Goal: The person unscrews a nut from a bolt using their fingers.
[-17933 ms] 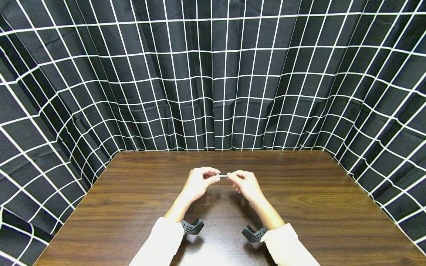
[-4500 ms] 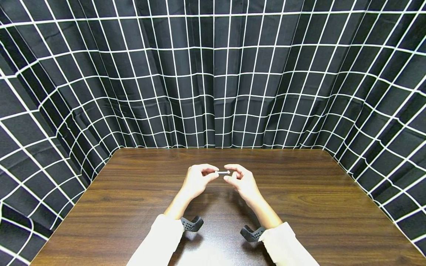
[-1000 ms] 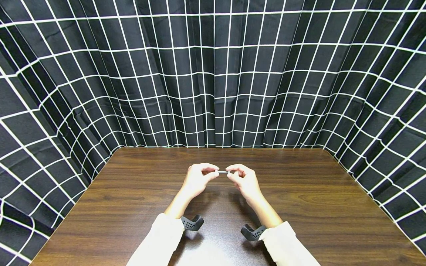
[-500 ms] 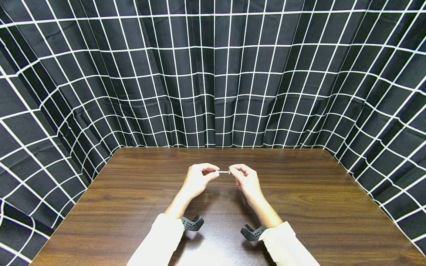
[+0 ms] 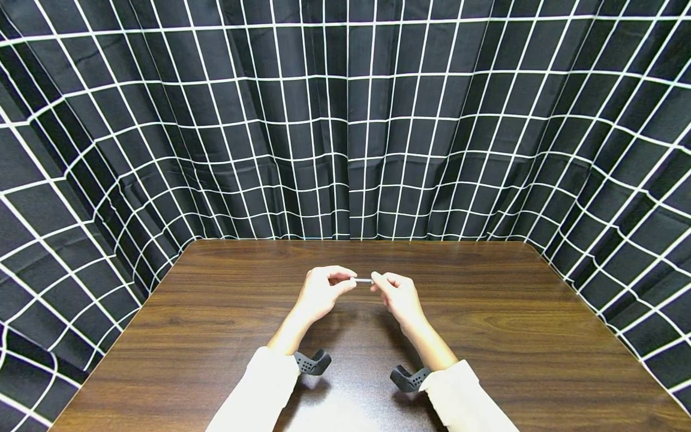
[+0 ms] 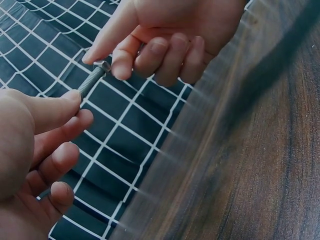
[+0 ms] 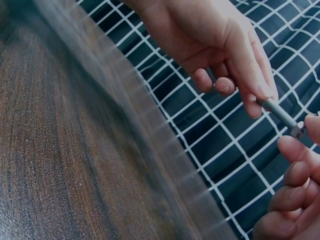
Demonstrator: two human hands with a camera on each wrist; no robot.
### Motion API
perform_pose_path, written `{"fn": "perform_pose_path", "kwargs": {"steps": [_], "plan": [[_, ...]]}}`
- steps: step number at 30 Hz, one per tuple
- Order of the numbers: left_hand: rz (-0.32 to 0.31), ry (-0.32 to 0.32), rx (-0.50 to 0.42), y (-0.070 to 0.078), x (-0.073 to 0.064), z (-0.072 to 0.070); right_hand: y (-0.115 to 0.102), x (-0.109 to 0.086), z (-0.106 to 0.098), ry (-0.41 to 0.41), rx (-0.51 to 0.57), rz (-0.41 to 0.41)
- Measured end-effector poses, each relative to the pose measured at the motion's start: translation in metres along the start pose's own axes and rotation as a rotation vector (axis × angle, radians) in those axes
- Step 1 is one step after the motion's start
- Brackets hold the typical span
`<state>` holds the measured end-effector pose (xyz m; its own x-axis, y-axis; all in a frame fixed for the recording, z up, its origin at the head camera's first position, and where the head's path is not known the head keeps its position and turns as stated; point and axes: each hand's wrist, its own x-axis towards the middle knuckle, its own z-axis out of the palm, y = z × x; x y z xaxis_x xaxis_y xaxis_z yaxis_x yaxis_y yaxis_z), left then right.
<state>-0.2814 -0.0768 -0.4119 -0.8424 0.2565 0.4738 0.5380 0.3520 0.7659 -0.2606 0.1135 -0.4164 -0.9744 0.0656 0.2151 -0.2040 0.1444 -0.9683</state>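
Note:
My left hand pinches one end of a grey threaded bolt between thumb and forefinger, its other fingers loosely curled. The bolt lies roughly level above the table, pointing toward my right hand. At its far end sits a small hex piece that looks like a nut. My right thumb and forefinger pinch this nut from both sides, seen in both wrist views. The left fingertips cover the bolt's other end.
Both hands are above a brown wood-grain table. A black curtain with white grid lines stands behind and at both sides. Dark wrist mounts hang below both forearms.
My right fingers roll over the nut, the thumb and fingertips shifting against each other and slightly downward since half a second ago. At 4.5 s ago they were spread apart. My left hand stays put.

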Motion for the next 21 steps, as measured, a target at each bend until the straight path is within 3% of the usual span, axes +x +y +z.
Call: {"fn": "perform_pose_path", "kwargs": {"steps": [10,21], "plan": [[0.015,0.003,-0.003,-0.0009,0.0005,0.0003,-0.0019,0.0006,-0.0011,-0.014,0.019,-0.032],[-0.021,0.022,-0.013,0.0032,0.0006,-0.0011,-0.0016,0.0004,-0.0008,-0.045,0.143,-0.009]]}}
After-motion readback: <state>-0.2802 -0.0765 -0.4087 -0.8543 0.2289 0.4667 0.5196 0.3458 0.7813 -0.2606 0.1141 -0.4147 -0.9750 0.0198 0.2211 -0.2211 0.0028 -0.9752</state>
